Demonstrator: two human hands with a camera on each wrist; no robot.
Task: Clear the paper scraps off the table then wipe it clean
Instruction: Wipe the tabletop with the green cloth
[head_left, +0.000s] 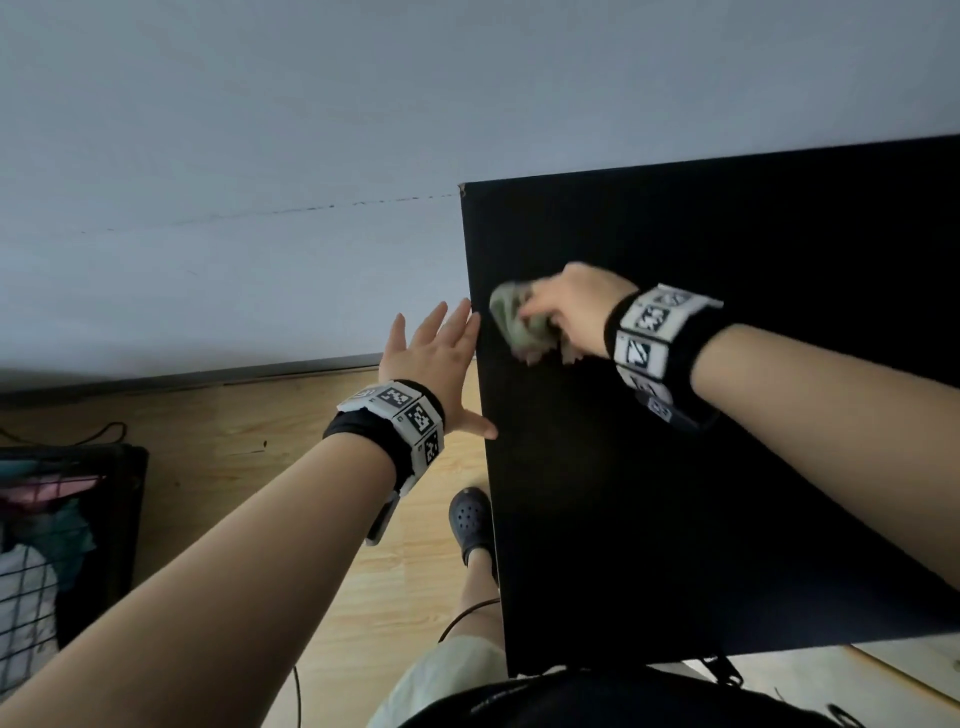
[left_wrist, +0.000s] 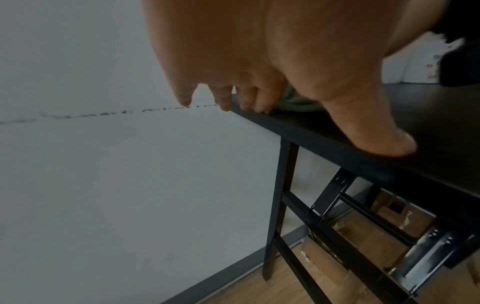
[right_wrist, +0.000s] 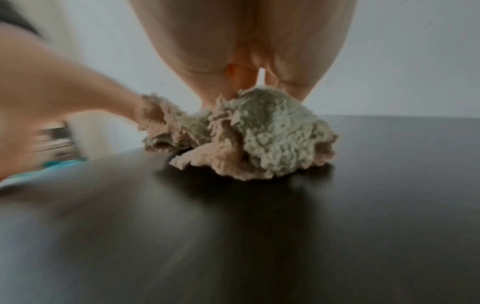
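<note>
The black table (head_left: 727, 415) fills the right of the head view. A crumpled, fluffy green-beige cloth (head_left: 511, 322) lies on it close to the left edge. My right hand (head_left: 566, 306) sits on top of the cloth and grips it, with fingers and thumb dug into the cloth (right_wrist: 259, 133) in the right wrist view. My left hand (head_left: 436, 358) is held flat with straight fingers just outside the table's left edge. Its thumb (left_wrist: 376, 139) rests on the table rim (left_wrist: 324, 135). No paper scraps show on the table top.
A grey wall runs behind the table. Wood floor lies to the left, with a black wire basket (head_left: 67, 519) of clothes at lower left. My foot in a dark clog (head_left: 470, 519) stands by the table. Cardboard boxes (left_wrist: 363, 236) sit under the table between its black legs (left_wrist: 280, 205).
</note>
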